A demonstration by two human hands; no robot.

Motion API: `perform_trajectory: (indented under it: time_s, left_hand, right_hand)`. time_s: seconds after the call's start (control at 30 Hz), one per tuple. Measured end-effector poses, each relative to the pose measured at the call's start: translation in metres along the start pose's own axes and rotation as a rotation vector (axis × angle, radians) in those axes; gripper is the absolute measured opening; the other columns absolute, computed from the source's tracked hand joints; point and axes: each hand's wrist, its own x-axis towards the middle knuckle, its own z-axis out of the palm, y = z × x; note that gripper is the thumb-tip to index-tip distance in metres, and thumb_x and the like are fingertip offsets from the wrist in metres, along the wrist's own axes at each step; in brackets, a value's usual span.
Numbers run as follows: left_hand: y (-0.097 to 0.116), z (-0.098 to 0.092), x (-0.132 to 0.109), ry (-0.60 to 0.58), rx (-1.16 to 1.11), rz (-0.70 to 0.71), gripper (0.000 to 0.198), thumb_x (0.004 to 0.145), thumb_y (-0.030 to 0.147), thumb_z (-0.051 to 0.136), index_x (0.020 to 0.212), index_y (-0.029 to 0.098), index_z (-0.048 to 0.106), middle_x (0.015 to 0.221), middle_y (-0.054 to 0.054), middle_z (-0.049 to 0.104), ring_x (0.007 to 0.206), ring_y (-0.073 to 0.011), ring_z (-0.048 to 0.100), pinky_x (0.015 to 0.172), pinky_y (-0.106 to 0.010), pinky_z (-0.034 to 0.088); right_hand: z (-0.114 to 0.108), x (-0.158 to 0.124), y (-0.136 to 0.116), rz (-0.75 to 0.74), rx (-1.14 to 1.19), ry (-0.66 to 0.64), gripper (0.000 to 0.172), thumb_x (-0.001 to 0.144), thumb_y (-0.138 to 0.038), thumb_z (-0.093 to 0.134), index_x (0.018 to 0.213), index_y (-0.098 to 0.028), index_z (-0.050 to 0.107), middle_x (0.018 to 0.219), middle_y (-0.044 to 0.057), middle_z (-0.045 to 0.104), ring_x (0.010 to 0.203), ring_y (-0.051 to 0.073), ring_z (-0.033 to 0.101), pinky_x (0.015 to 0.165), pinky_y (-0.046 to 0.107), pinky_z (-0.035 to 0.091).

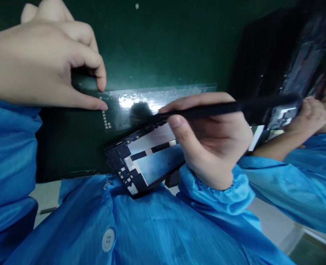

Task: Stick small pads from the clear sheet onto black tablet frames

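My left hand is at the upper left, thumb and forefinger apart, their tips at the left end of a clear plastic sheet. Small pale square pads line that end, beside the thumb. My right hand grips a long, slender black tool between thumb and fingers. Its narrow end points left over the sheet; blur hides whether it has two prongs. Below that hand is an opened black phone housing, tilted at the bench edge, with pale panels inside. The hand partly covers it.
The bench has a dark green mat with a few tiny white scraps. A co-worker's hand and blue sleeve are close on the right, near another phone part. Dark stacked parts stand at the upper right.
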Motion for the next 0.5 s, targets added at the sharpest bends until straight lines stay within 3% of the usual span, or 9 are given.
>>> perform_trajectory:
  time_s: [0.1,0.17,0.3,0.5]
  left_hand:
    - [0.015,-0.004,0.001,-0.010,0.025,-0.016,0.111,0.080,0.111,0.022,0.098,0.019,0.081,0.111,-0.001,0.060,0.142,-0.0345,0.054,0.128,-0.067,0.026]
    - [0.019,-0.006,0.002,-0.054,0.020,-0.020,0.115,0.078,0.112,0.016,0.095,0.019,0.081,0.112,-0.003,0.060,0.147,-0.0391,0.051,0.127,-0.068,0.028]
    - [0.018,-0.007,0.004,-0.104,0.030,-0.041,0.128,0.062,0.120,0.009,0.094,0.019,0.080,0.113,-0.003,0.059,0.152,-0.0428,0.050,0.130,-0.069,0.025]
    - [0.012,-0.004,0.002,-0.071,0.053,-0.001,0.117,0.075,0.113,0.018,0.099,0.018,0.081,0.115,-0.001,0.060,0.151,-0.0413,0.052,0.128,-0.066,0.028]
  right_hand:
    - [0.016,0.031,0.000,-0.054,0.047,-0.370,0.010,0.106,-0.021,0.073,0.115,-0.025,0.074,0.114,0.003,0.082,0.108,0.022,0.081,0.098,0.039,0.069]
    - [0.027,0.043,0.007,-0.081,0.053,-0.491,0.010,0.108,-0.024,0.071,0.117,-0.024,0.073,0.114,0.004,0.082,0.108,0.022,0.081,0.099,0.039,0.070]
    - [0.037,0.044,0.017,-0.078,0.028,-0.515,0.010,0.109,-0.029,0.069,0.117,-0.023,0.073,0.113,0.005,0.082,0.110,0.024,0.080,0.102,0.043,0.070]
    - [0.038,0.044,0.012,-0.078,0.011,-0.512,0.007,0.108,-0.025,0.069,0.113,-0.024,0.074,0.114,0.005,0.083,0.110,0.024,0.081,0.103,0.042,0.070]
